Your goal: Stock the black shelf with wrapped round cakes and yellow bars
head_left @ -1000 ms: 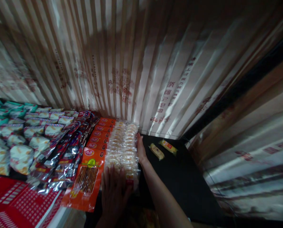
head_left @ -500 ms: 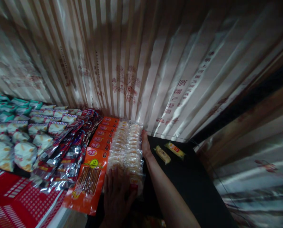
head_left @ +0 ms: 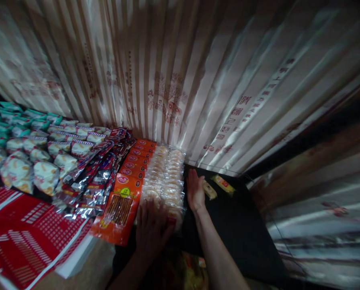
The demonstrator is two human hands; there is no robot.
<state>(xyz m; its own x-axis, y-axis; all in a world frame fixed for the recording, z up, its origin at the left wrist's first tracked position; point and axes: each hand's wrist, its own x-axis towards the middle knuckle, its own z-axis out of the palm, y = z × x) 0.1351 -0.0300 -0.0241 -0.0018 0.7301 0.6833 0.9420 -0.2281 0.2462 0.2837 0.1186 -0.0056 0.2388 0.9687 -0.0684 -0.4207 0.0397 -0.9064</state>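
Two rows of clear-wrapped round crackers lie on a black surface. My left hand rests with spread fingers on their near end. To the right of the rows, my right hand stands edge-on, its fingers extended and a narrow gap between it and the wrappers. Orange packets with brown sticks overlap in a row along the crackers' left side. Just right of my right hand lie a small wrapped roll and a yellow wrapped snack.
Dark red and purple packets fan out at the left, beside white snack bags and green bags. A red and white patterned cover hangs at the lower left. Pleated curtains rise behind.
My right hand has come away from the cracker rows, slightly to the right, its fingers now more visible. My left hand stays on the near end. The view has shifted a little.
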